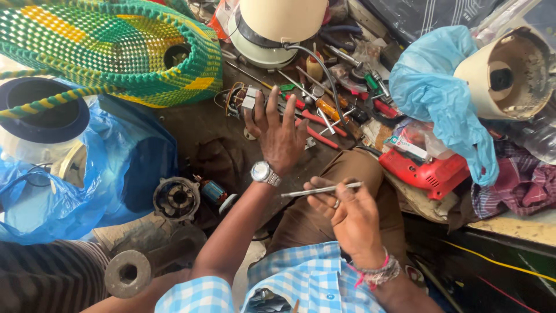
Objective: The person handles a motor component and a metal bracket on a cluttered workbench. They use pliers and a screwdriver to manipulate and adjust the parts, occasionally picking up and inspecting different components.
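My left hand (279,132), with a silver wristwatch on the wrist, reaches forward with fingers spread over a clutter of hand tools (324,113) on the dark bench; it holds nothing. Just beyond its fingertips lies a small electric motor with copper windings (243,99). My right hand (341,211), a ring on one finger and threads round the wrist, grips a thin metal rod-like tool (321,189) held level above my brown trouser knee.
A green and yellow woven basket (116,46) sits at the upper left. Blue plastic bags (87,174) wrap a white appliance. A motor housing (176,199) and a rotor (215,191) lie near my left arm. A red power tool (428,171) and a cream appliance body (509,72) are at the right.
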